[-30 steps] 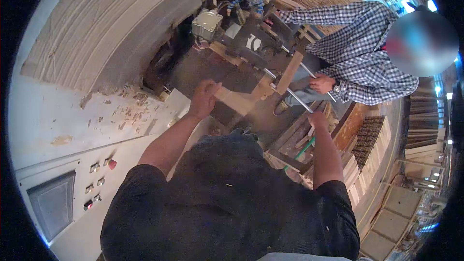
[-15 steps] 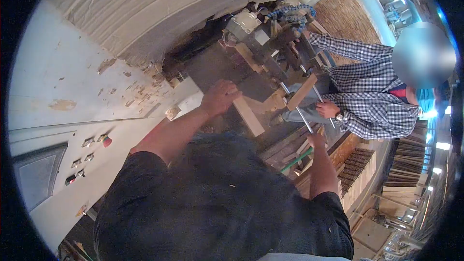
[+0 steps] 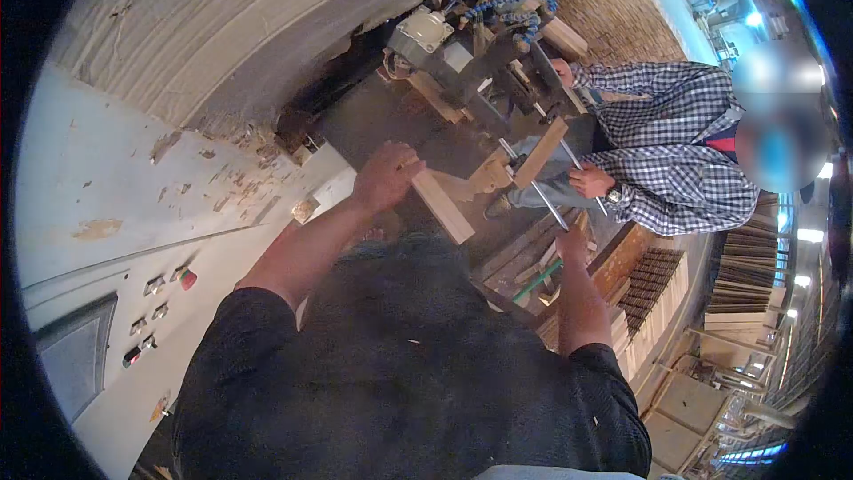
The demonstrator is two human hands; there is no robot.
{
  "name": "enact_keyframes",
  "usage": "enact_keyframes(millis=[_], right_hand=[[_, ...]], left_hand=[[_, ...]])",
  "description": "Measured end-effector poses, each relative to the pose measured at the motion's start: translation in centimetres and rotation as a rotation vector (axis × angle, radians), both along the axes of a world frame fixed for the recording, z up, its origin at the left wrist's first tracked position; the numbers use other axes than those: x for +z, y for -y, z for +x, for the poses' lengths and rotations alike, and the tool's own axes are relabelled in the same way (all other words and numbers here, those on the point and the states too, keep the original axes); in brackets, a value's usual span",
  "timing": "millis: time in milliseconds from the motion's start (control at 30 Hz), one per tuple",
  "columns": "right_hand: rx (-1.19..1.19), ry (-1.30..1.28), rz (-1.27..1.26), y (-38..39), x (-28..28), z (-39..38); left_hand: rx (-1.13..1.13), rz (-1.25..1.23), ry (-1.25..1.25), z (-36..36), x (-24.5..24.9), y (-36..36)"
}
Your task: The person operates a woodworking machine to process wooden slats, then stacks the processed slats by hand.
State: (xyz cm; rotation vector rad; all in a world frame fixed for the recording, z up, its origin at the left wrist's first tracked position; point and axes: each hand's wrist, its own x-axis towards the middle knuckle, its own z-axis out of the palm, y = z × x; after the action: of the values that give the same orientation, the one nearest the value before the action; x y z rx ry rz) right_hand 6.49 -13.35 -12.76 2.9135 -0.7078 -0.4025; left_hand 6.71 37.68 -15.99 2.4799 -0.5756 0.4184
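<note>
My left hand is closed on the upper end of a pale rectangular wooden block, which slants down to the right. My right hand is closed at the near end of a shiny metal rod; its fingertips are partly hidden. Against the rods stands another wooden block, tilted. Beside it is a shaped wooden piece. A co-worker's hand is near a second metal rod.
A machine with a motor housing and coiled blue hose stands ahead. On the left is a white control cabinet with a red button. A co-worker in a checked shirt stands opposite. Stacked wood strips lie at right.
The whole scene has shifted slightly left and up in view. Both my hands keep their holds, and the co-worker's head has lowered a little.
</note>
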Motion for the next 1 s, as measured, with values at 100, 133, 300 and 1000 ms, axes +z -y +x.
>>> enact_keyframes(millis=[100,133,300,1000], right_hand=[[-0.113,0.098,0.269,12.5,-12.8,0.6],[-0.117,0.095,0.264,8.7,-8.3,-0.6],[0.214,0.186,0.212,-1.6,1.5,-1.6],[0.657,0.081,0.532,-32.0,2.6,13.2]], left_hand=[[-0.011,-0.043,0.072,0.4,-0.1,-0.1],[-0.026,-0.081,0.13,0.5,-0.2,0.0],[-0.017,-0.065,0.096,0.3,0.6,-0.2],[0.2,-0.639,-0.088,-4.4,4.6,-1.8]])
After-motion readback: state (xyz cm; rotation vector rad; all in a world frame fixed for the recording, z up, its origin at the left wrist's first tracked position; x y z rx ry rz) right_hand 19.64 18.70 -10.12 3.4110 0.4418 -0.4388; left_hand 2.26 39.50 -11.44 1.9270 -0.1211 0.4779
